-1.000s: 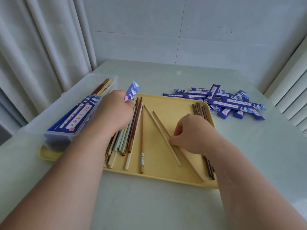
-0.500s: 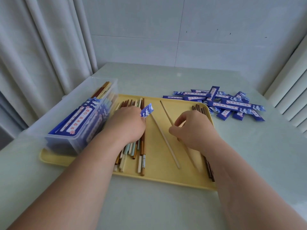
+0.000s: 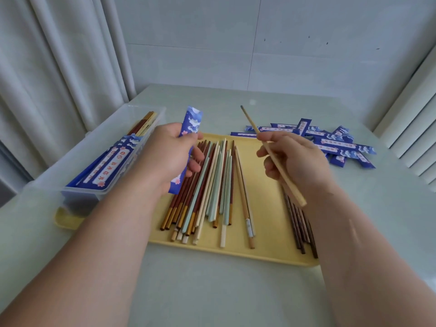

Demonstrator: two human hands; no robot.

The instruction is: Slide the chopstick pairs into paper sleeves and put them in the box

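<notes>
Head view, both hands raised over the yellow tray (image 3: 271, 232), which lies on the pale table (image 3: 212, 291).

Left hand (image 3: 169, 156): fingers curled round one blue paper sleeve (image 3: 191, 122), thumb on its near face. The sleeve stands nearly upright, with its upper end clear above my fist and its lower end showing below the palm, over the left part of the tray. I cannot tell whether its mouth is open.

Right hand (image 3: 295, 164): thumb and fingertips pinch a light wooden chopstick (image 3: 273, 156) near its middle. It is tilted, with the thin tip pointing up and away toward the far edge of the table and the thick end hanging toward me over the tray's right side. I cannot tell whether a second stick lies behind it. The stick and the sleeve are apart, with a gap between my hands.

Loose chopsticks (image 3: 212, 185): a mixed bundle of red-brown, pale green and cream sticks lying lengthwise down the middle of the tray, ends toward the near edge. A set of dark brown chopsticks (image 3: 299, 227) lies along the tray's right edge, partly under my right forearm.

Clear plastic box (image 3: 81, 195): it sits over the tray's left end, long side running away from me. Inside it are sleeved pairs (image 3: 106, 171), blue with a white label strip, handle ends sticking out toward the far end.

Empty sleeves (image 3: 342, 147): a loose heap on the table, just beyond the tray's far right corner.

A white curtain (image 3: 59, 67) hangs along the table's left edge.
</notes>
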